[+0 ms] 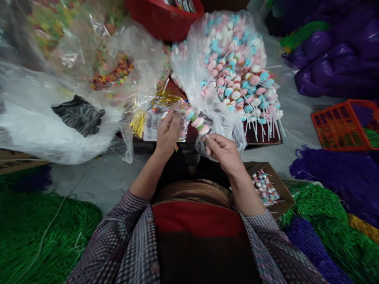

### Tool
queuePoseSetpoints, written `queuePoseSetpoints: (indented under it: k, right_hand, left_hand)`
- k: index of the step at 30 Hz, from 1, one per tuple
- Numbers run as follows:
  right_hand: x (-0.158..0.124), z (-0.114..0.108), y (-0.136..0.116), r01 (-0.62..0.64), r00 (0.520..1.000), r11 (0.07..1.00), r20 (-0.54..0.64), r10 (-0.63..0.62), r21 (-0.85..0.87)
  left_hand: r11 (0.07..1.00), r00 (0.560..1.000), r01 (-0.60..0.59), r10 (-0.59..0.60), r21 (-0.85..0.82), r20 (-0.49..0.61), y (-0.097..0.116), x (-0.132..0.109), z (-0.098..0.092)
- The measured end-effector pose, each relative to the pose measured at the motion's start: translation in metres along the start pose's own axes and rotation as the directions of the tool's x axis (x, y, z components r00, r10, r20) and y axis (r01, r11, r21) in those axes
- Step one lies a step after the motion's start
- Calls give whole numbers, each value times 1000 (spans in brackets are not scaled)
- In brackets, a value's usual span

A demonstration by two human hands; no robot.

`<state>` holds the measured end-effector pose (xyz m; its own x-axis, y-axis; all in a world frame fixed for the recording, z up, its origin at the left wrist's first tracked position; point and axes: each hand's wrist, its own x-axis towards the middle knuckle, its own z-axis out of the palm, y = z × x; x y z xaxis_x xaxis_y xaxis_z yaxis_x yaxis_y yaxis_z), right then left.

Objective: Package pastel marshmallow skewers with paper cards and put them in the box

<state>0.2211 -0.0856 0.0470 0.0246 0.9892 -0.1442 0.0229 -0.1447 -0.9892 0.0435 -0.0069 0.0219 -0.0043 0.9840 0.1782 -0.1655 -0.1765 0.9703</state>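
My right hand pinches the white stick of a candy skewer strung with pink, white, blue and green pieces. My left hand is closed on a small clear wrapper at the skewer's far tip. Both hands hover over the front edge of a dark low table. Just behind them a large clear bag holds several more pastel candy skewers, sticks pointing toward me.
Clear bags of colourful candy and a dark cloth lie left. Gold twist ties sit on the table. A red basket stands behind, an orange crate right, a cardboard box of wrapped skewers by my right arm. Green and purple bead piles surround me.
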Motion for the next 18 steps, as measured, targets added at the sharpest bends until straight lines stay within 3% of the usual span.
queuePoseSetpoints:
  k: [4, 8, 13, 18]
  right_hand:
    - [5, 4, -1, -31, 992, 988, -112, 49, 151]
    - [9, 24, 9, -75, 990, 964, -94, 102, 255]
    - [15, 40, 20, -19, 978, 955, -191, 79, 296]
    - [19, 28, 16, 8, 953, 963, -293, 74, 270]
  left_hand:
    - [967, 983, 162, -175, -197, -50, 7, 3, 2]
    - [938, 963, 229, -256, -260, -77, 4, 7, 16]
    - [947, 968, 211, -236, -243, -81, -5, 12, 31]
    - [963, 991, 132, -131, -237, 19, -12, 9, 29]
